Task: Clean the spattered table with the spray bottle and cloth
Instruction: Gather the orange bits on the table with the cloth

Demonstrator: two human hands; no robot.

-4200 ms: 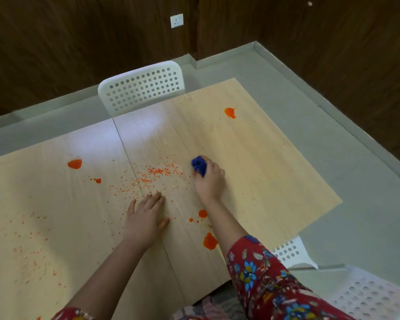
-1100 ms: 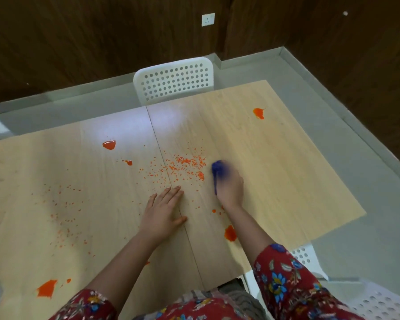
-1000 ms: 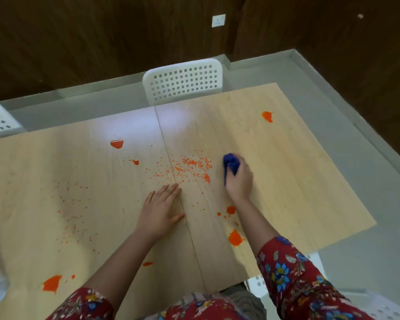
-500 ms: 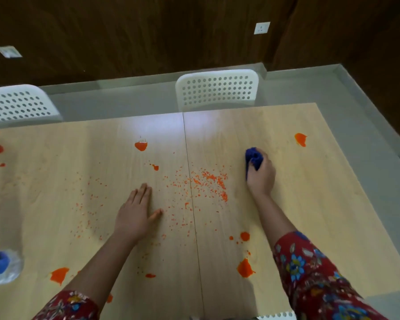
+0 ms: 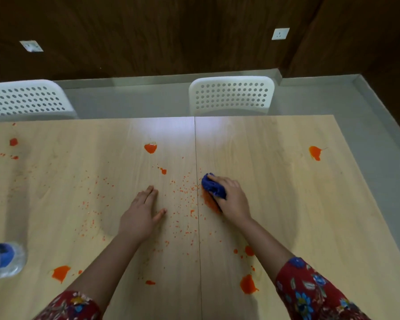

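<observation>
The blue cloth (image 5: 213, 186) is bunched up on the surface (image 5: 298, 204), just right of the line where the two boards meet. The right hand (image 5: 234, 199) holds it. Its fingers (image 5: 226, 182) are curled over the top and press it down.

In the last half second the cloth has slid left, onto the thick patch of orange dots that lay beside that line. The patch is gone now. In its place there is a wet orange smear (image 5: 208, 202), right beside the cloth and partly under it. So the wipe seems to be picking up the mess, but it is also spreading some of it. That spot will likely need one more rub.

The left hand (image 5: 141, 214) is still flat on the surface, a little to the left of the line. Its fingers are straight and hold nothing. It looks like it is just propping the person up.

Lots of small orange dots (image 5: 183, 195) are left between the two hands and out to the left. Big orange blobs (image 5: 150, 148) are also untouched, some far and some near the person. Most of the cleaning is still to do.

The bottle (image 5: 2, 259) has a blue label and is at the left edge, well apart from both hands. Its top cannot be seen. Two white chairs (image 5: 231, 95) stand behind the surface.
</observation>
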